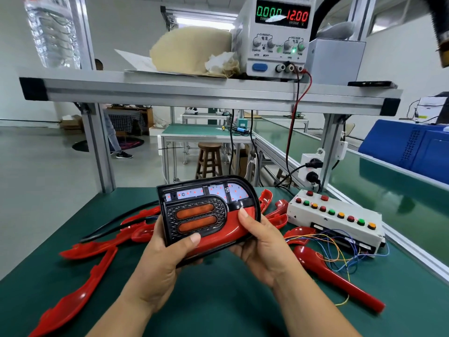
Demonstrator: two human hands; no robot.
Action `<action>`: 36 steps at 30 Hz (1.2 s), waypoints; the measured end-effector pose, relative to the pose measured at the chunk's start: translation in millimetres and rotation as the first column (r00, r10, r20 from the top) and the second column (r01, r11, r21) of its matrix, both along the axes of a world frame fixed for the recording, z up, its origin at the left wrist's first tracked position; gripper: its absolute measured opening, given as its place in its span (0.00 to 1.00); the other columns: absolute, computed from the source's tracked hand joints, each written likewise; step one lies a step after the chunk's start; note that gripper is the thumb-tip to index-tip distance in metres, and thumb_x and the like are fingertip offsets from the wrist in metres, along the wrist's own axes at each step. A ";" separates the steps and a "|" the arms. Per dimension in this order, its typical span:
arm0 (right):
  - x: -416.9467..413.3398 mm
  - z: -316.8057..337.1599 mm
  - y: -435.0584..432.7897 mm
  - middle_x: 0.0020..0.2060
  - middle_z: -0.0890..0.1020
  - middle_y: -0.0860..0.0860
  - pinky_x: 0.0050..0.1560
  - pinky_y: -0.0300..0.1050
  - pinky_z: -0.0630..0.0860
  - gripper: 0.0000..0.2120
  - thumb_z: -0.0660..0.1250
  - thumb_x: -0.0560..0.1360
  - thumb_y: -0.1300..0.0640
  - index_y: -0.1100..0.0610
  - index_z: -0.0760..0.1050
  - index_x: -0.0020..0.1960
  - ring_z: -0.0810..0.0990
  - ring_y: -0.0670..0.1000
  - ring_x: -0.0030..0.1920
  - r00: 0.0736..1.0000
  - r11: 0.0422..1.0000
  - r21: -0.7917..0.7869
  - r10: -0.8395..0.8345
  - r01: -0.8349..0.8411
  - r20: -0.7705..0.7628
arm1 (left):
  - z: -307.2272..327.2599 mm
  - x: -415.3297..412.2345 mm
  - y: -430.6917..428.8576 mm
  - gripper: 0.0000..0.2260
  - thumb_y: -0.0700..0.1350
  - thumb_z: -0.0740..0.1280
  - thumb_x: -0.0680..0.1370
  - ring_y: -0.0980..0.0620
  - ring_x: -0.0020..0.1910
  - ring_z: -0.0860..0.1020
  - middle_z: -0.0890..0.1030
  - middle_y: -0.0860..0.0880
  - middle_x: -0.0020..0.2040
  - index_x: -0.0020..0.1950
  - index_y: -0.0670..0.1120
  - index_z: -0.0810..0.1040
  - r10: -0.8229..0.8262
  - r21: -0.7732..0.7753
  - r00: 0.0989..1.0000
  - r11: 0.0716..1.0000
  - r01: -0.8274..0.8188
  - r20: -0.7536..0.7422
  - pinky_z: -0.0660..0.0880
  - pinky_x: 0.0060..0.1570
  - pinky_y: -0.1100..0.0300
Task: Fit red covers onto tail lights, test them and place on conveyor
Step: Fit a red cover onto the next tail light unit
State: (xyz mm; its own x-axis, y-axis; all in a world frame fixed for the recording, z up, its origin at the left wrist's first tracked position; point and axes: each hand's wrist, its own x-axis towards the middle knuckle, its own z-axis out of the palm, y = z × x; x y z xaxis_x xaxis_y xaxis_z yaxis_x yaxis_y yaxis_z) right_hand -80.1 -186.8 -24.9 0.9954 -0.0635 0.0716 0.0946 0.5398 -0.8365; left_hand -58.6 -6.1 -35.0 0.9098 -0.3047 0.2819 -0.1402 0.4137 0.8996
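**Both hands on the tail light, red cover seated along its lower edge**

Here we are at centre frame: the tail light (201, 210) is up off the green table (218, 300), face tilted toward the camera, held between two hands. The left hand (160, 261) has it from 7 o'clock, grip curled round the light's lower-left corner, thumb (194, 238) pressed on the front rim just under the two orange lenses. The right hand (262, 244) comes in from 4 o'clock, grip wrapped under the rounded end, thumb (243, 212) lying on the red cover (233, 222). That cover sits against the light's lower-right edge; the upper band of the light is bare, its pale boards with small red dots in plain sight.

Below and behind, loose red covers (73, 307) lie scattered over the table from 8 o'clock round to 4 o'clock. At 3 o'clock stands a white button box (335, 220), coloured wires (328, 249) spilling from its front. Past it, at 2 o'clock, runs the green conveyor (388, 181). Up at 1 o'clock, on the shelf (194, 91), a power supply (274, 37) reads 0.000 and 12.00.
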 end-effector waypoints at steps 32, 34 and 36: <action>2.8 0.1 22.3 0.51 0.83 0.64 0.36 0.53 0.82 0.30 0.53 0.81 0.40 0.65 0.74 0.64 0.84 0.61 0.42 0.975 0.939 0.316 -0.071 0.136 -0.210 | -5.7 28.0 17.4 0.11 0.62 0.68 0.69 0.62 0.59 0.76 0.79 0.61 0.57 0.49 0.62 0.80 0.227 0.332 0.769 0.803 -0.495 0.598 0.67 0.56 0.76; 3.2 -0.4 22.4 0.50 0.83 0.65 0.37 0.54 0.82 0.30 0.52 0.81 0.40 0.65 0.74 0.64 0.84 0.62 0.43 0.973 0.934 0.326 -0.077 0.148 -0.219 | -5.8 26.5 15.4 0.12 0.64 0.68 0.69 0.62 0.58 0.76 0.79 0.62 0.57 0.49 0.62 0.80 0.246 0.310 0.770 0.811 -0.496 0.589 0.68 0.57 0.75; 3.8 -0.3 22.2 0.50 0.83 0.64 0.37 0.54 0.82 0.30 0.52 0.81 0.41 0.65 0.74 0.64 0.84 0.62 0.43 0.971 0.926 0.341 -0.086 0.161 -0.225 | -6.0 24.1 12.9 0.15 0.69 0.67 0.68 0.62 0.59 0.76 0.79 0.62 0.58 0.49 0.63 0.81 0.248 0.300 0.779 0.822 -0.484 0.576 0.69 0.57 0.74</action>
State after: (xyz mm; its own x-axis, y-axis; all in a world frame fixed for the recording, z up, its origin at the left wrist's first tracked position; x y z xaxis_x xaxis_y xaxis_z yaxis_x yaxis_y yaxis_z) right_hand -76.3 -164.6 -25.1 0.9687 -0.1709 -0.1799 0.0293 0.7987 -0.6010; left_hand -34.5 6.9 -41.0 0.7434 -0.1692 0.6471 -0.6685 -0.1562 0.7271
